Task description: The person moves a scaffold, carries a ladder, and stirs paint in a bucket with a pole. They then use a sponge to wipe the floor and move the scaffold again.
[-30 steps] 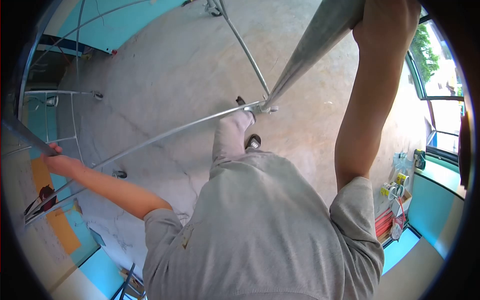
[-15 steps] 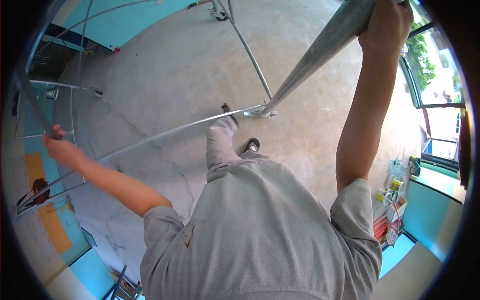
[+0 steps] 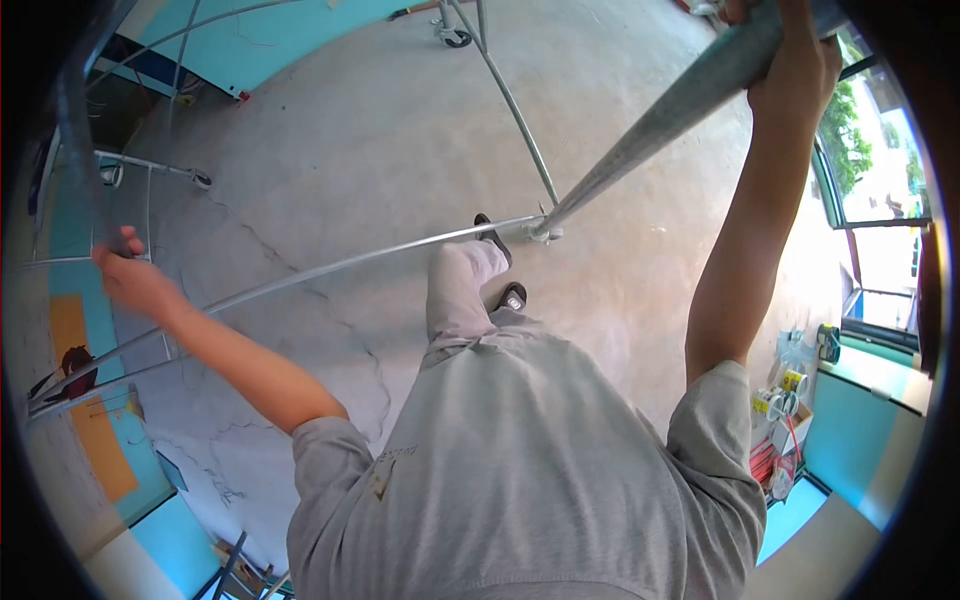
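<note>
Metal scaffold-like tubing spans the view. At the upper right my right hand (image 3: pixel 800 75) is closed around a thick grey metal post (image 3: pixel 670 115), which slants down to a joint near my feet. My left hand (image 3: pixel 135 280), far left, has its fingers wrapped round a dark upright bar (image 3: pixel 80 150). A thin horizontal tube (image 3: pixel 350 262) runs from the foot of the post to the lower left, in front of my legs. Another thin tube (image 3: pixel 515 110) rises from the same joint toward the top.
Caster wheels stand on the concrete floor (image 3: pixel 380 130) at the top (image 3: pixel 456 38) and left (image 3: pixel 201 179). Cans (image 3: pixel 775 402) and red items (image 3: pixel 765 462) lie at the lower right by the wall. Windows (image 3: pixel 880 150) line the right side.
The post and my right hand have shifted slightly right. The joint has moved a little right and down, and my left foot has moved right. Both hands keep their hold.
</note>
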Demonstrator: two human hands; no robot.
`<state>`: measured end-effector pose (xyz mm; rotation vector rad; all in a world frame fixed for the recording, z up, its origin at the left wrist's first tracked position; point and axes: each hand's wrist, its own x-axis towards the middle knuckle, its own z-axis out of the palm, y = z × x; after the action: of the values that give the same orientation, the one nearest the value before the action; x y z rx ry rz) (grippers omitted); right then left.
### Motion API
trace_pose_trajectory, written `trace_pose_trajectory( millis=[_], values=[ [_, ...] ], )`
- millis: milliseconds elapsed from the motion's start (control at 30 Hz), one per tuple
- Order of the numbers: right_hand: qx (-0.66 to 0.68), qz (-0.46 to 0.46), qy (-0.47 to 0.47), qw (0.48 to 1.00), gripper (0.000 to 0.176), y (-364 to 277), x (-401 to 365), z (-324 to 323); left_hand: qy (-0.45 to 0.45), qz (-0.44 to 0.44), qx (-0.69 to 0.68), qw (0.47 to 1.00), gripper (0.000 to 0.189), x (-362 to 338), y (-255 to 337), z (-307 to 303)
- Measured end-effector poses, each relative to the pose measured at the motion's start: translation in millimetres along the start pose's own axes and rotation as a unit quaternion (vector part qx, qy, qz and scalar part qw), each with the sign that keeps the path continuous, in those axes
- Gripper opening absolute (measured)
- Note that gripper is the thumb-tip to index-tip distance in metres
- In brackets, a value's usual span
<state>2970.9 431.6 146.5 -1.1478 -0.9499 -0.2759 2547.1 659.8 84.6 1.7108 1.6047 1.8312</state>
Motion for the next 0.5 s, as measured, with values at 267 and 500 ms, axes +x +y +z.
trace_pose_trajectory(
  millis=[267,500],
  values=[
    [-0.092,0.148,-0.007,0.985,0.036,71.7,29.3,-105.8,0.024,0.336,0.176,0.925,0.028,20.3,-84.2,4.2],
    [-0.058,0.161,0.008,0.985,0.038,81.5,57.9,-95.2,-0.043,0.234,-0.007,0.971,0.032,13.7,-24.7,-1.5]
  ],
)
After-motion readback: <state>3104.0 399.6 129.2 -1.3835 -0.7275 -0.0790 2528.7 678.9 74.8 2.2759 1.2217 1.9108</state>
